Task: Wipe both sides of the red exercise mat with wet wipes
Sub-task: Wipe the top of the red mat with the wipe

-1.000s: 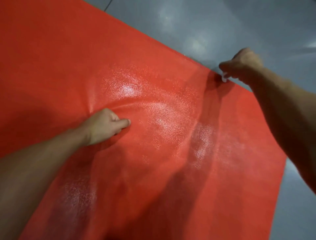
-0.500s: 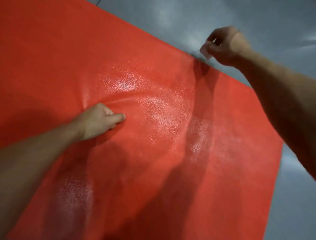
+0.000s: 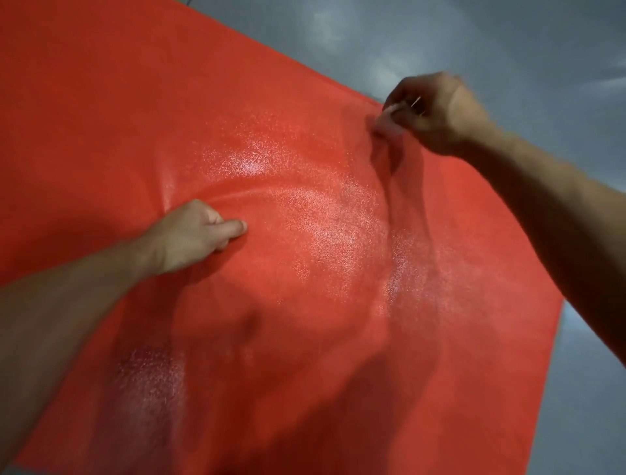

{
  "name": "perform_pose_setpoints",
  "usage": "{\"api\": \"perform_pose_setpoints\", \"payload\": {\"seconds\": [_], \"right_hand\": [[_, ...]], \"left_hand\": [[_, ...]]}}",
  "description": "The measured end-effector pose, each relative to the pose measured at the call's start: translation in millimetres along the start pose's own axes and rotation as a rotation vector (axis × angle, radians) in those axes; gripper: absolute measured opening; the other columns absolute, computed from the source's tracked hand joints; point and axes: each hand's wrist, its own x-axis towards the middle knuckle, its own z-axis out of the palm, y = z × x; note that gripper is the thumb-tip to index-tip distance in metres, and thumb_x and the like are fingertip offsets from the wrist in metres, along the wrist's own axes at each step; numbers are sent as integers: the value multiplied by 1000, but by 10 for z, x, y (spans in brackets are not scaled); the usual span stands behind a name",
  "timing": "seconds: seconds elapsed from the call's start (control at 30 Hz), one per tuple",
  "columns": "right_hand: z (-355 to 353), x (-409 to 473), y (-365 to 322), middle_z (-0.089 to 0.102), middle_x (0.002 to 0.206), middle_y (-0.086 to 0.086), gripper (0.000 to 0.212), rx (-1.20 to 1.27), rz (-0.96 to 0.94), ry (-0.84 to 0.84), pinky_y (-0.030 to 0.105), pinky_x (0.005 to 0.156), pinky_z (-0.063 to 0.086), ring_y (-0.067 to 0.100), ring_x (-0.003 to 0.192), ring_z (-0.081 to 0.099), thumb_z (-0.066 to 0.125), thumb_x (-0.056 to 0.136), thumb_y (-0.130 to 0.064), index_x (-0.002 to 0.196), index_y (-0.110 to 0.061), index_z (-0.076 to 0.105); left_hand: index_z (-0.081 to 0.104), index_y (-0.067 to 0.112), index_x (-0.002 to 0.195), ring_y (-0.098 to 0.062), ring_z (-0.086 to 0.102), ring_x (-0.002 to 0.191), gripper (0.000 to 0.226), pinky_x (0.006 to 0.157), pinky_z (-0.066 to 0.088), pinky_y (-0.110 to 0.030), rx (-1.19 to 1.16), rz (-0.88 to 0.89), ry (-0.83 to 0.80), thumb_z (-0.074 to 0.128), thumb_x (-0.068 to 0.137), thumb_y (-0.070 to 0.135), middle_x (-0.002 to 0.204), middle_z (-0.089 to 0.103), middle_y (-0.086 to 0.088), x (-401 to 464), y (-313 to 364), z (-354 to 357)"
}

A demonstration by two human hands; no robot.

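The red exercise mat (image 3: 305, 339) fills most of the view and lies spread over a grey floor, with shiny damp patches in its middle. My left hand (image 3: 193, 234) sits on the mat left of centre, fingers curled and thumb stretched out, pinching a crease of the mat that arcs away from it. My right hand (image 3: 433, 112) is at the mat's far edge and grips a small crumpled wet wipe (image 3: 386, 120), which touches the mat there. Wrinkles run down the mat from the wipe.
Bare grey floor (image 3: 508, 40) lies beyond the mat's far edge and along its right side (image 3: 589, 390). A thin dark cable end shows at the top edge (image 3: 187, 2).
My right hand lifted the wipe off the mat's far edge, swung left above the floor, then came back down onto the mat just inside that edge. My left hand stayed put.
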Motion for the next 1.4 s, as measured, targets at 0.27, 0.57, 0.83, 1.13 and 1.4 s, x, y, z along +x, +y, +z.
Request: {"api": "perform_pose_setpoints", "payload": {"seconds": [0.27,0.57,0.83,1.13,1.4], "right_hand": [[383,-699,-462,73,86,-5,7,162,-116,-293,31,73,54,5,78,67,66,90,-18,93,-17,73],[94,-219,13,74,97,10,31,-30,109,43,31,72,42,27,90,67,54,81,-25,103,-14,74],[549,-1188,-673,66,87,-18,16,216,-191,-319,9,70,39,-9,77,59,61,93,-2,95,-15,71],[267,-323,-102,72,99,15,22,-61,134,-13,36,72,46,35,93,68,61,95,-32,103,-14,70],[613,-1603,-924,69,88,-13,19,270,-154,-448,29,71,49,7,78,63,52,89,-20,95,-26,69]], "left_hand": [[52,13,56,-4,28,24,52,28,20,-16,2,-20,-12,63,100,38,32,37,9,-29,42,-17],[50,13,56,-4,28,24,53,27,20,-17,-6,-22,-8,62,101,37,32,36,8,-51,73,-10],[49,14,52,-5,29,25,55,28,21,-18,-10,-10,-15,63,100,37,33,37,8,-37,47,-20],[51,10,56,-4,28,23,52,28,20,-16,-19,-16,0,63,101,34,31,36,8,-38,55,15],[48,15,48,-7,28,28,59,31,21,-21,4,12,-8,65,99,39,35,37,7,16,-32,7]]}}
